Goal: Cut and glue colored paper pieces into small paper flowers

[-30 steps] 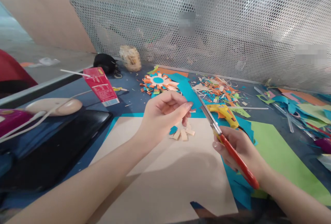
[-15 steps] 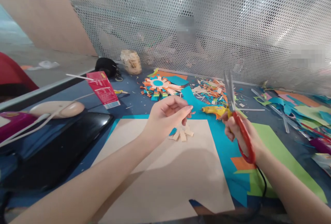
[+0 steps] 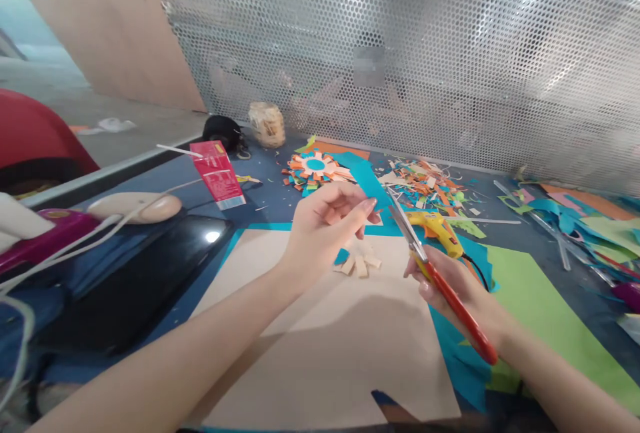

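Observation:
My left hand (image 3: 325, 226) hovers over a beige paper sheet (image 3: 320, 346), thumb and fingers pinched on a small beige paper piece I can barely see. My right hand (image 3: 455, 293) grips red-handled scissors (image 3: 440, 280), their blades pointing up-left toward the left fingertips. Several small beige paper cut-offs (image 3: 360, 263) lie on the sheet just below the left hand. A yellow glue gun (image 3: 435, 226) rests on blue paper behind the scissors.
A layered paper flower (image 3: 316, 170) and a heap of coloured scraps (image 3: 425, 183) lie farther back. A red carton (image 3: 220, 173), black tablet (image 3: 135, 280) and pink device (image 3: 45, 236) are left. Green paper (image 3: 540, 306) lies right. Perforated metal screen (image 3: 400, 53) closes the back.
The right hand had swung the scissors upright half a second ago; now they are lowered again, blades pointing at the left hand's fingertips. The left hand barely moved.

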`<state>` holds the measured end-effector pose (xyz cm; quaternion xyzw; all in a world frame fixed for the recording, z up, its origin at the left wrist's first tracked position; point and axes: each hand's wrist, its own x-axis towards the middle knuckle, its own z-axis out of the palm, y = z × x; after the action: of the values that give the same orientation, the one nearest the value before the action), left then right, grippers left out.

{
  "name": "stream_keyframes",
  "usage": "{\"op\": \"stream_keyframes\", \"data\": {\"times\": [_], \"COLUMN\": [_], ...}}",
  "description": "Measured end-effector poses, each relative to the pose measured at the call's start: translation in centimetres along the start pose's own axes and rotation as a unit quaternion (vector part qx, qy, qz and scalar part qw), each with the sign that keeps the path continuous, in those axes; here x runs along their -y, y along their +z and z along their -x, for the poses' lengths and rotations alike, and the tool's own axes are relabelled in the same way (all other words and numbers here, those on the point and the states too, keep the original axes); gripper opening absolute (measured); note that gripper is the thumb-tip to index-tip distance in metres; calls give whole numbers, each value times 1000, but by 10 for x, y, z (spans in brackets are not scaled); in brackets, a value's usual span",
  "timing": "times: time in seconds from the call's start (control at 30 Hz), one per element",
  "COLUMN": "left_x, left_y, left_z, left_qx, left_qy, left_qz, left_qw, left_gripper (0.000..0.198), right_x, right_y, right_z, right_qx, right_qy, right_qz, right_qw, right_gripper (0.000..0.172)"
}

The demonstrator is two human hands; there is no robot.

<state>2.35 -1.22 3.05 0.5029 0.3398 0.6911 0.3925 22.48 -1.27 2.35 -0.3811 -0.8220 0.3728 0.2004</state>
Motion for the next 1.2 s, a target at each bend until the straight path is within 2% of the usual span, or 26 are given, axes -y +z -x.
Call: {"op": "stream_keyframes", "data": {"times": [0.6,1.2], "left_x": [-1,-2], "left_y": [0,1], "left_z": [1,2], "left_qx": [13,9], "left_qy": [0,-2], "left_qz": [-38,-43], "left_qw": [999,999], "left_gripper": [11,9], "right_x": [5,5], "right_y": [1,2], "right_z": [2,1], "right_qx": [5,13], "right_qy": [34,49], "right_qz": [-41,-52], "right_qw": [999,997], "right_gripper": [37,44]}}
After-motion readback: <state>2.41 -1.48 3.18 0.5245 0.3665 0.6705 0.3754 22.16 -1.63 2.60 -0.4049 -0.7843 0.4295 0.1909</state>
